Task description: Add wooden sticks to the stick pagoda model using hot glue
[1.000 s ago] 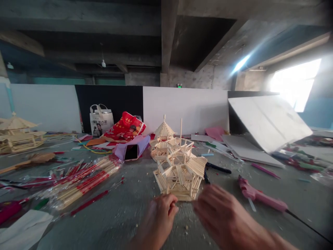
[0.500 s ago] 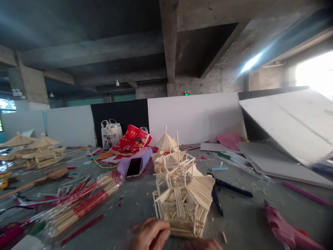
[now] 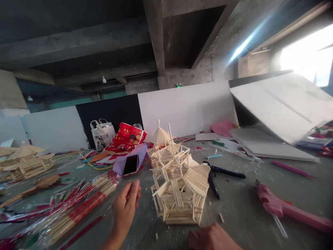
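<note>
The pale wooden-stick pavilion model (image 3: 178, 192), tiered with pointed tops, stands upright at the middle of the grey table (image 3: 241, 222), its near base facing the person at 6 o'clock. The change of the last half second is in the left hand (image 3: 126, 205): it was down by the model's near-left base corner and has now lifted away to about 8 o'clock, clear of the sticks. Its fingers are curled in with the thumb laid along them; whether they pinch anything slim I cannot tell. The right hand (image 3: 212, 238) stays low at 5 o'clock, near the base, blurred and cut by the lower edge, so its grip cannot be told. With the left hand off, the model seems to bear its own weight, and its front is in plain sight. Further out, a short pale stick offcut (image 3: 221, 218) lies at 4 o'clock, dark-blue-handled pliers (image 3: 229, 172) just beside the model at 3, and a pink glue gun (image 3: 275, 205) beyond them. At 10 o'clock a black-screened phone (image 3: 130, 164) rests against purple paper (image 3: 140, 156); clear-wrapped bundles of wooden sticks (image 3: 85, 203) lie at 9, and a red printed bag (image 3: 126, 137) slumps at 11.
</note>
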The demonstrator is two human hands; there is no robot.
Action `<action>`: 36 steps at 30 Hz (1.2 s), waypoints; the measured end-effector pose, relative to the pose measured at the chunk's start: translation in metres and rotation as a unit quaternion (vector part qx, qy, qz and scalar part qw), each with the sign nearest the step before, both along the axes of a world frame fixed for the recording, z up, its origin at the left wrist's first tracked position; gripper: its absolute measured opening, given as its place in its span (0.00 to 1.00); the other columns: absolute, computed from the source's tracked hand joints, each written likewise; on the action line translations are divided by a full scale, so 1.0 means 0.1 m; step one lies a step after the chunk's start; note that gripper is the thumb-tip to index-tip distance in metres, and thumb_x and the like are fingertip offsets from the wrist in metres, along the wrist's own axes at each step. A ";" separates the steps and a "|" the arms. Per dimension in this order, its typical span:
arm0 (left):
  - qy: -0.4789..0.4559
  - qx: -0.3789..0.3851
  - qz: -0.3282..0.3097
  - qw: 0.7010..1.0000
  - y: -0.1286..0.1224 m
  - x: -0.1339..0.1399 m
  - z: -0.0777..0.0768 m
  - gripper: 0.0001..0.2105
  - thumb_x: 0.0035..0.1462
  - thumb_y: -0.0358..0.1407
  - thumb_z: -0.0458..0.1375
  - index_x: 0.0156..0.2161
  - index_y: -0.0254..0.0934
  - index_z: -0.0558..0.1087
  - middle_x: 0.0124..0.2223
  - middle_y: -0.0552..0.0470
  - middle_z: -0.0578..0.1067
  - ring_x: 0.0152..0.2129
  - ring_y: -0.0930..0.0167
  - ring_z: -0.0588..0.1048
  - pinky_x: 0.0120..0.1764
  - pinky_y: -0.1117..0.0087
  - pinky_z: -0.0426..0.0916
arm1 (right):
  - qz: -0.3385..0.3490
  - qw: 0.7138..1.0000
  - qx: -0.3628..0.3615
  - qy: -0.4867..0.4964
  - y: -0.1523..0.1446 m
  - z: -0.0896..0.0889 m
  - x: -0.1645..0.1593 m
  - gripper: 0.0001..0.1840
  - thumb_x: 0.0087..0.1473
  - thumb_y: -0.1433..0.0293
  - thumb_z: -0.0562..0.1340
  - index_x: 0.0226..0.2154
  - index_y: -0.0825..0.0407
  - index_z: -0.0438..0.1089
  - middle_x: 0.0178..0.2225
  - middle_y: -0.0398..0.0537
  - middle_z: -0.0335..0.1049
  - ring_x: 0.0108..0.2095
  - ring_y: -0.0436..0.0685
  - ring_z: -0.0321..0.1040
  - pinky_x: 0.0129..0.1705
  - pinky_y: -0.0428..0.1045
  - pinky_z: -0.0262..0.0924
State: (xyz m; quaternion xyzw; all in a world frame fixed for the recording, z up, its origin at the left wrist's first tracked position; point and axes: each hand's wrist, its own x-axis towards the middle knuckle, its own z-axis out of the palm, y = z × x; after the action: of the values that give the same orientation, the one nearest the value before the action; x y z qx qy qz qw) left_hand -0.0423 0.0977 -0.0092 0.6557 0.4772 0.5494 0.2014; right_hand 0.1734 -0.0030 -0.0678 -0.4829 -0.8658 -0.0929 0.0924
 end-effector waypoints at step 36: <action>0.426 0.389 -0.004 0.817 -0.52 0.50 0.17 0.21 0.50 0.45 0.54 0.46 0.35 0.68 0.41 0.47 0.74 0.43 0.63 0.68 0.51 0.55 0.54 | -0.035 0.993 -0.004 0.113 -0.16 0.26 -0.05 0.01 0.40 0.73 0.55 0.22 0.52 0.61 0.20 0.43 0.68 0.20 0.52 0.65 0.20 0.44 0.51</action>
State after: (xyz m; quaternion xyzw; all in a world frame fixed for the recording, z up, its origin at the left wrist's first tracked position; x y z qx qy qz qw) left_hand 0.0079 0.0461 0.0077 0.8499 0.2595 0.3542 -0.2912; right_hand 0.1684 -0.0188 -0.0418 -0.5205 -0.8328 -0.0375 0.1846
